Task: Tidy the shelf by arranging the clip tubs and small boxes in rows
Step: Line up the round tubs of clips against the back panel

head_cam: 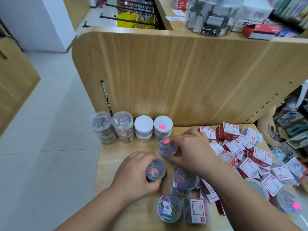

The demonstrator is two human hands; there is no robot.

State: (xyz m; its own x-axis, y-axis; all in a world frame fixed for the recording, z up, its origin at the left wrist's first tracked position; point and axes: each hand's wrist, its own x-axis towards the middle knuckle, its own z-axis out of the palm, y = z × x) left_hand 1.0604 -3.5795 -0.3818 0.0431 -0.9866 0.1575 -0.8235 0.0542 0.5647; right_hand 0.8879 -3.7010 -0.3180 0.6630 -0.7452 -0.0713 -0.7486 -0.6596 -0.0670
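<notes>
Clear glossy plastic tubs (156,170) of coloured wire clips sit on a smooth wood-grain shelf (120,152) beside paper-labelled cardboard boxes (230,130).

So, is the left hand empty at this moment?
No, the left hand grips a tub of coloured clips on the shelf, while the right hand holds another tub.

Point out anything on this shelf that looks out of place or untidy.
The small red-and-white boxes lie heaped and tilted on the shelf's right side, in no rows. One clear round tub of coloured paper clips leans among them, unlike the upright tubs stacked along the back.
</notes>
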